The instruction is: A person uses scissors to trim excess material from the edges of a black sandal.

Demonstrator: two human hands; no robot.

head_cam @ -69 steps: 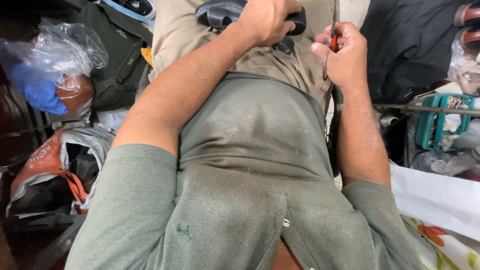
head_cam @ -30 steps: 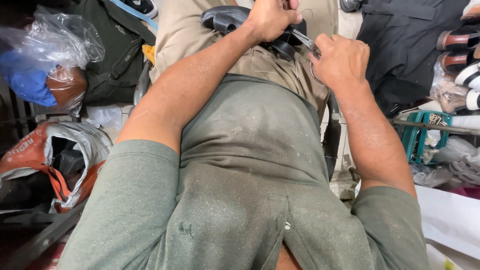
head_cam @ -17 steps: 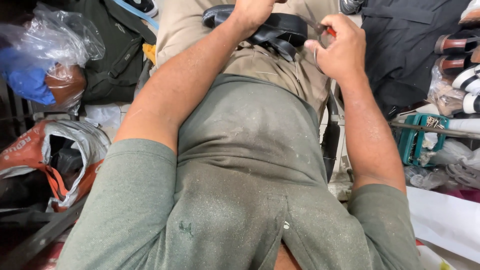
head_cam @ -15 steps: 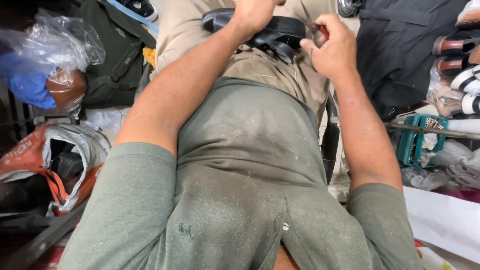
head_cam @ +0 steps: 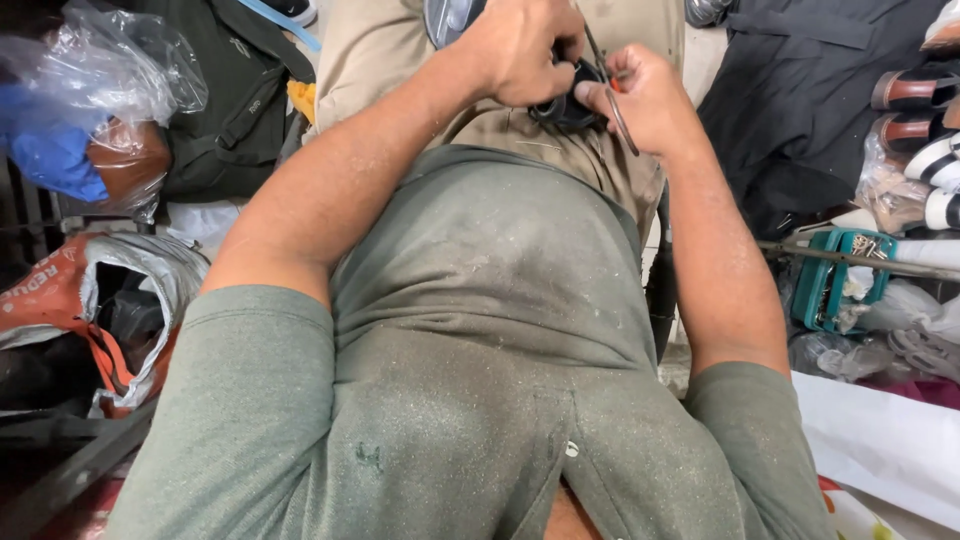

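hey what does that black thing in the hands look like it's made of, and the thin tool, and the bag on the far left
Black piece, gripped by the left hand: probably rubber or leather, matte and dark; mostly hidden, so unsure.
Thin tool in the right hand: looks like metal, a slim grey shaft with a dull sheen.
Bag: clear plastic film, see-through, crinkled, with glossy highlights.

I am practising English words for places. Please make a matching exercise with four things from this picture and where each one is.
Things:
1. black shoe part
2. thin metal tool
3. teal box
4. clear plastic bag

Places:
a. at the top left
b. in the right hand
c. on the lap, under the left hand
d. at the right, beside the shoes

Pairs: 1-c, 2-b, 3-d, 4-a
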